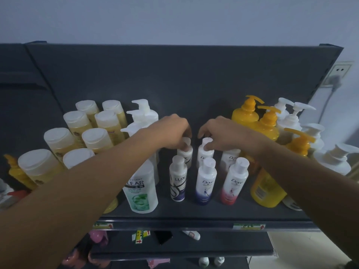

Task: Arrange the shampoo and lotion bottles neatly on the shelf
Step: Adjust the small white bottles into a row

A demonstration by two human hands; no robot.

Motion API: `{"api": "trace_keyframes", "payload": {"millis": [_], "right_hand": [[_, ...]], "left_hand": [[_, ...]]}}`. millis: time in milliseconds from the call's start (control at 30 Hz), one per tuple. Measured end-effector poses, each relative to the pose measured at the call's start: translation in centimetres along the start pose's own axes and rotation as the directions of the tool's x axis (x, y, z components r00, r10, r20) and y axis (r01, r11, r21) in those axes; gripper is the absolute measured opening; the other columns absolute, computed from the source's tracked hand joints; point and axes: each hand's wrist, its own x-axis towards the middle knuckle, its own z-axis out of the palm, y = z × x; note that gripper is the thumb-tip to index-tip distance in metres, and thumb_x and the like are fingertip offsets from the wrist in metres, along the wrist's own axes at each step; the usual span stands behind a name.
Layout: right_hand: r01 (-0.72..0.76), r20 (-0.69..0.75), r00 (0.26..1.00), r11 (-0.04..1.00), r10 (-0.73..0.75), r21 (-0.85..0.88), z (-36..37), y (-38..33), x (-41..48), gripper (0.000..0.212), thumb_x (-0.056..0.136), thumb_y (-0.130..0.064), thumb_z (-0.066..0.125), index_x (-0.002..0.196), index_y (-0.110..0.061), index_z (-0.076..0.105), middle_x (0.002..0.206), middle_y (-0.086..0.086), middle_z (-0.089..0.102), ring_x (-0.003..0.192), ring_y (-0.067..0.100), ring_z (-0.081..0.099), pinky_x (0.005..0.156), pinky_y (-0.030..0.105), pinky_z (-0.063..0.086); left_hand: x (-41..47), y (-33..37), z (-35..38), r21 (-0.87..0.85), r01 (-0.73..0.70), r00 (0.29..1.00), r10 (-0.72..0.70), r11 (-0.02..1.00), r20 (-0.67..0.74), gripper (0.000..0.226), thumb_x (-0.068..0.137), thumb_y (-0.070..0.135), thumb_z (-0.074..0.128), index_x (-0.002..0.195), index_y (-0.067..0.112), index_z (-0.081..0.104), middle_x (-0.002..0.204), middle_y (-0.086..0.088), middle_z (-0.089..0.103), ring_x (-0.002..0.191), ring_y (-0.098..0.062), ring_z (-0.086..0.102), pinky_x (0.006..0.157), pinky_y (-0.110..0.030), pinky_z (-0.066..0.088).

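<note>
**Shelf** (pixel 194 214), top tier, dark grey. All stock stands upright.

**Status:** largely arranged. Bottles are grouped by kind in files running front to back. The centre block is the part in hand.

**Left block:** amber flip-cap bottles (pixel 77 121) in two files with white caps. Their translucent walls show yellowish liquid, seemingly near full. Beside them is a file of left white pump bottles (pixel 143 113), fronted by a Clear shampoo bottle (pixel 142 189).

**Centre block, front row:** front Lux bottle (pixel 177 179), blue Dove bottle (pixel 206 181) and pink Dove bottle (pixel 234 183), evenly spaced with labels forward.

**Centre block, second row:** rear Lux bottle (pixel 185 154), rear Dove bottle (pixel 204 156) and third Dove bottle (pixel 230 159), the last partly hidden by the right wrist. Their bases are hidden behind the front row.

**Left hand** (pixel 171 131): fingers curled over the cap of the rear Lux bottle, gripping it.

**Right hand** (pixel 221 133): thumb and fingers pinch the cap of the rear Dove bottle.

**Right block:** yellow pump bottles (pixel 245 115), then right white pump bottles (pixel 291 119) at the far end. Their spouts point in various directions.

**Outstanding, by judgement:**
- Square the two held bottles behind their front partners.
- Fill out the centre files, which are only two deep while the side blocks run further back.
- Align the pump spouts.

**Contents:** the fill of the opaque bottles cannot be told.

**Lower shelves:** pink items and small bottles, indistinct.
</note>
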Motion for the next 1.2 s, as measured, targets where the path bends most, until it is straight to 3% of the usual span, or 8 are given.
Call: {"api": "trace_keyframes", "payload": {"millis": [167,333,533,733,867,1000,1100,1200], "right_hand": [[-0.011,-0.025,1.0,1.0,0.011,0.014,0.8,0.1,0.5,0.032,0.079,-0.029,0.08,0.109,-0.019,0.077,0.108,0.001,0.073,0.097,0.02,0.067,0.074,0.029,0.054],[0.0,-0.025,1.0,0.998,0.001,0.062,0.6,0.0,0.5,0.031,0.078,-0.028,0.08,0.107,-0.017,0.078,0.105,0.0,0.074,0.095,0.018,0.068,0.078,0.032,0.058],[0.012,-0.004,1.0,0.998,-0.012,0.062,0.4,-0.5,0.5,0.032,0.077,-0.026,0.08,0.108,-0.016,0.078,0.103,0.0,0.074,0.095,0.018,0.068,0.076,0.03,0.055],[-0.018,-0.004,1.0,0.998,0.018,0.059,-1.8,0.1,-1.1,0.046,0.079,-0.04,0.079,0.12,-0.02,0.072,0.105,-0.002,0.073,0.093,0.014,0.068,0.082,0.033,0.057],[-0.087,0.127,0.988,0.996,0.084,0.014,-4.8,1.2,-4.9,0.037,0.081,-0.042,0.079,0.11,-0.021,0.074,0.096,-0.008,0.075,0.09,0.009,0.068,0.083,0.033,0.057],[-0.088,0.243,0.964,0.993,0.105,-0.082,-4.6,1.4,-7.9,0.041,0.078,-0.049,0.078,0.112,-0.027,0.072,0.097,-0.011,0.073,0.091,0.008,0.064,0.081,0.03,0.055],[-0.055,0.227,0.971,0.995,0.071,-0.078,-3.1,1.7,-8.5,0.041,0.079,-0.045,0.079,0.114,-0.025,0.072,0.092,-0.014,0.065,0.084,0.007,0.056,0.066,0.02,0.043],[-0.046,0.171,0.983,0.996,0.059,-0.076,-2.0,1.9,-8.5,0.035,0.082,-0.036,0.077,0.114,-0.021,0.073,0.104,-0.008,0.07,0.086,0.006,0.05,0.066,0.021,0.038]], "left_hand": [[0.9,-0.5,0.6,0.039,0.005,1.0,-0.005,0.999,-0.025,0.037,0.075,0.038,0.083,0.11,0.027,0.079,0.099,-0.001,0.073,0.091,-0.026,0.07,0.074,-0.038,0.06],[1.2,-1.1,0.8,0.056,0.018,0.999,-0.016,0.998,-0.028,0.038,0.076,0.035,0.082,0.112,0.024,0.079,0.099,-0.002,0.073,0.091,-0.026,0.069,0.068,-0.035,0.057],[1.2,-1.4,0.8,0.05,0.031,1.0,-0.031,0.998,-0.005,0.039,0.075,0.035,0.081,0.113,0.025,0.079,0.103,-0.003,0.073,0.092,-0.027,0.07,0.076,-0.041,0.062],[1.3,-0.5,-0.5,0.068,0.009,1.0,-0.01,0.998,0.013,0.044,0.078,0.045,0.075,0.118,0.026,0.074,0.104,-0.002,0.072,0.096,-0.028,0.069,0.079,-0.042,0.061],[2.1,3.0,-1.5,-0.069,-0.1,0.988,0.091,0.993,-0.126,0.039,0.084,0.045,0.07,0.121,0.033,0.072,0.112,0.004,0.074,0.104,-0.023,0.07,0.089,-0.041,0.058],[3.8,7.1,-0.8,-0.178,-0.192,0.98,0.177,0.965,-0.095,0.037,0.082,0.048,0.076,0.115,0.032,0.075,0.106,0.007,0.073,0.102,-0.017,0.069,0.091,-0.039,0.057],[4.9,8.9,0.4,-0.18,-0.189,0.982,0.186,0.965,-0.035,0.027,0.079,0.039,0.078,0.104,0.032,0.078,0.099,0.008,0.072,0.094,-0.018,0.069,0.084,-0.039,0.059],[5.3,9.6,1.4,-0.237,-0.16,0.987,0.163,0.958,-0.008,0.026,0.078,0.023,0.075,0.103,0.033,0.078,0.099,0.004,0.07,0.09,-0.022,0.07,0.079,-0.037,0.06]]}}
